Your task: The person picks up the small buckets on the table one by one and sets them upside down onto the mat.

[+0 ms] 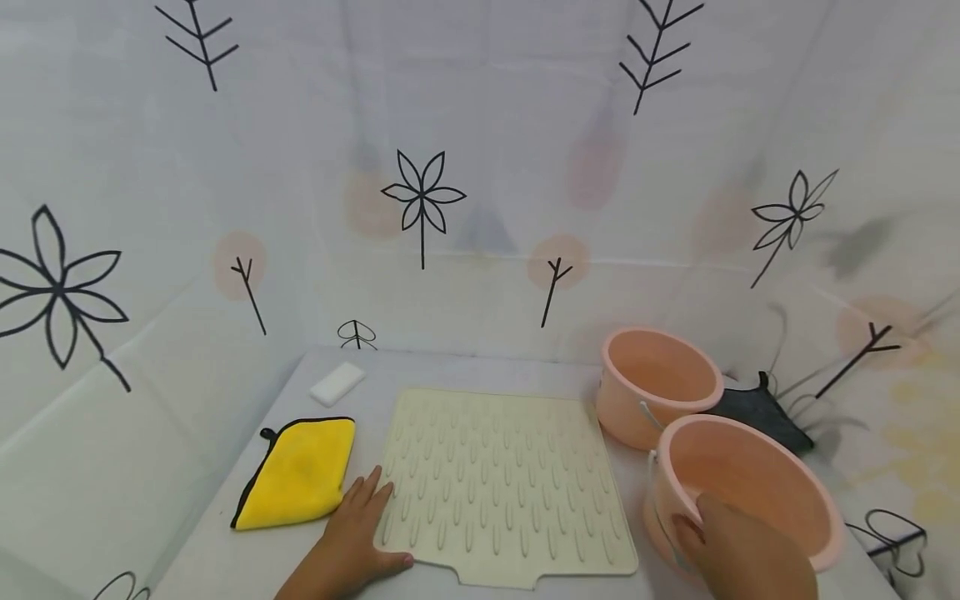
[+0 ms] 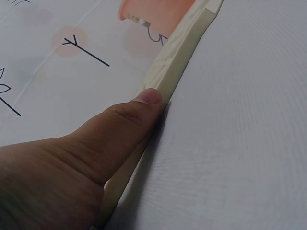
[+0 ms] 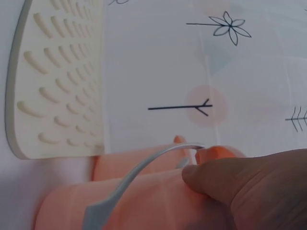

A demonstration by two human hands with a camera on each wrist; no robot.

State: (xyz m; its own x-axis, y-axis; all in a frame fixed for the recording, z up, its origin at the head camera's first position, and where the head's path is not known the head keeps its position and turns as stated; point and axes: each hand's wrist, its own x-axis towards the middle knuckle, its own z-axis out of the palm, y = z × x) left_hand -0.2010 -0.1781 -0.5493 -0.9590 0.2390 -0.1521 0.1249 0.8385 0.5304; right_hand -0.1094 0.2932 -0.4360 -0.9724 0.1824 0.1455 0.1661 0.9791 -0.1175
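Note:
A cream ridged mat [image 1: 498, 483] lies flat on the table. My left hand [image 1: 350, 533] rests at its lower left corner, fingers spread along the left edge; in the left wrist view the thumb [image 2: 129, 115] touches the mat's side [image 2: 184, 52]. With my right hand [image 1: 750, 546] I grip the rim of the nearer pink bucket [image 1: 787, 492], fingers inside it. The right wrist view shows the right thumb [image 3: 211, 179] at the rim, beside the bucket's grey handle [image 3: 129, 179]. The mat [image 3: 57, 81] stands to the left there.
Behind the gripped bucket is a second pink bucket [image 1: 633, 408], with a dark cloth [image 1: 761, 412] to its right. A folded yellow cloth [image 1: 303, 475] with black edging lies left of the mat, and a white block [image 1: 337, 383] sits at the back left. Patterned fabric hangs behind.

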